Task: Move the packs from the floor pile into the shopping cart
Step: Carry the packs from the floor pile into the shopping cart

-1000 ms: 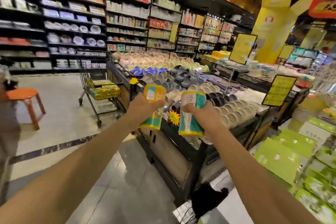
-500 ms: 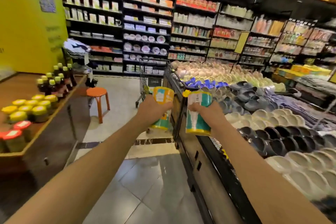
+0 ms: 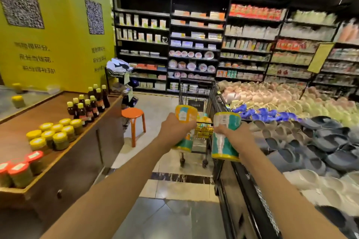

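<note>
A supermarket aisle with a grey tiled floor (image 3: 171,217) runs between dark wall shelves (image 3: 194,48) of boxed goods and plates at the back and a yellow pillar (image 3: 58,25) on the left. On the right a long black display bin (image 3: 244,190) holds heaped slippers in pink, pale green, blue, grey and white. On the left a wooden counter (image 3: 64,153) carries jars with yellow and red lids and a cluster of dark bottles with yellow caps; one orange stool (image 3: 134,120) stands beside it. Ahead, one wire shopping cart (image 3: 196,101) holds yellow packs. Two packs are held up in front of it: the left hand (image 3: 174,132) fingers curl round the left pack (image 3: 185,128), the right hand (image 3: 236,134) fingers wrap the right pack (image 3: 226,139)
</note>
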Available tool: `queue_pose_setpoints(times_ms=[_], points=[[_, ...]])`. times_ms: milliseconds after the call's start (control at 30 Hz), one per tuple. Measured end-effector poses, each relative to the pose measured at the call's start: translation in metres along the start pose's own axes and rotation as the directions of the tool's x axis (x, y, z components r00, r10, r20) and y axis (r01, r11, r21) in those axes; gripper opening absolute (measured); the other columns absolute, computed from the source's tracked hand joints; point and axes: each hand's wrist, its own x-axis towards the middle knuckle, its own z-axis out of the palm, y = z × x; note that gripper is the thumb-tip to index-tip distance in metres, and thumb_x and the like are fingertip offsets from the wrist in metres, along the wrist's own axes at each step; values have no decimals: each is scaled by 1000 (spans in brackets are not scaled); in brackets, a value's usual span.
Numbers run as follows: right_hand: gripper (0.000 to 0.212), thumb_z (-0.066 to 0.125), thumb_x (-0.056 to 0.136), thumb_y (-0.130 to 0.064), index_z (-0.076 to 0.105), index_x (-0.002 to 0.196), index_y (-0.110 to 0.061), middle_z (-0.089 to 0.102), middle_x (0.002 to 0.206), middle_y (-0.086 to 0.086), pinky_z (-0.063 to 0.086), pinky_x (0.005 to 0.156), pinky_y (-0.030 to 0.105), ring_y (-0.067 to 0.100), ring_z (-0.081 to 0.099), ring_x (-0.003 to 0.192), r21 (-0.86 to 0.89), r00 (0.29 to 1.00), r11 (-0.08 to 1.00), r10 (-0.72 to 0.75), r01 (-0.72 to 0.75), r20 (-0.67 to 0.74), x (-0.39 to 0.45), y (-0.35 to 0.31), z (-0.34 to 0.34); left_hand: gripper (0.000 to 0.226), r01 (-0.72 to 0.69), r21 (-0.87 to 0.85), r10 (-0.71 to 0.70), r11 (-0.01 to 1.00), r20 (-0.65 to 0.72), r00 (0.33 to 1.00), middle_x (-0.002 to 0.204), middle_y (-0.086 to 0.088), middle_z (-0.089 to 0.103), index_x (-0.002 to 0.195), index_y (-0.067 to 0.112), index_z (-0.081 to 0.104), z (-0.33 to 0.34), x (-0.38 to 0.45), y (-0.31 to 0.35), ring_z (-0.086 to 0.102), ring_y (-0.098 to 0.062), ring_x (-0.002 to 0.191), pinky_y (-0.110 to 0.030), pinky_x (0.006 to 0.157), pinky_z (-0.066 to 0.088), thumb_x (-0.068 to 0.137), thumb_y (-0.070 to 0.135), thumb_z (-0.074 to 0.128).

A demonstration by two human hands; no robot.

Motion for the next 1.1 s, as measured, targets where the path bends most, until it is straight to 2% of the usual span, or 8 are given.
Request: queue_pose_setpoints(times_ms=[167,300,433,533,667,867,967,1100], points=[[70,90,70,-22,46,124,-14,64,110,8,58,86,49,28,67,97,-1,1000,1000,-4,4,25,89,2,31,51,9,-1,-9,1000,-20,1000,102,-1,64,113,19,50,15,95,-6,65,-19,92,-39,79,59,77,42,78],[71,89,70,-23,46,126,-14,64,114,10,59,79,44,28,68,97,3,1000,1000,-5,5,29,159,-7,54,47,12,0,-12,1000,-20,1000,99,2,62,110,21,48,20,174,-10,63,-15,87,-31,67,55,79,41,78],[66,85,76,-19,43,128,-14,61,114,9,54,68,35,27,65,99,10,999,1000,-24,23,49,223,-23,72,50,5,-13,-5,1000,-21,1000,102,-1,64,113,19,49,28,255,-12,66,-20,91,-40,78,60,79,42,78],[69,85,76,-19,42,130,-13,62,116,9,55,67,35,27,66,98,7,999,1000,-9,9,49,269,-23,81,52,4,-33,-5,999,-13,1000,104,-1,64,114,20,49,40,306,-15,66,-18,90,-37,74,59,78,42,78],[64,84,79,-14,42,128,-13,61,110,5,53,60,31,20,66,90,-2,999,1000,18,-18,45,328,-16,87,55,26,-57,-26,998,0,1000,104,-2,65,112,22,50,63,372,-25,67,-19,90,-40,77,61,73,47,79],[66,86,76,-16,43,126,-13,62,111,8,60,74,42,25,67,94,-19,998,999,41,-40,47,451,3,97,51,57,-44,-56,997,15,998,102,-1,66,110,22,50,107,473,-39,69,-20,88,-42,77,62,75,45,79],[72,90,64,-28,47,121,-16,66,111,9,62,81,50,27,70,94,-37,997,998,44,-42,58,518,19,106,53,91,-12,-91,996,-10,996,104,-2,65,112,21,50,130,528,-46,69,-20,89,-42,77,62,75,47,79],[77,90,57,-36,49,120,-17,67,109,7,62,79,49,27,71,92,-45,994,998,57,-53,94,600,31,113,56,113,33,-111,993,-60,992,107,-3,63,116,19,49,159,595,-43,66,-20,93,-37,75,59,76,45,79]])
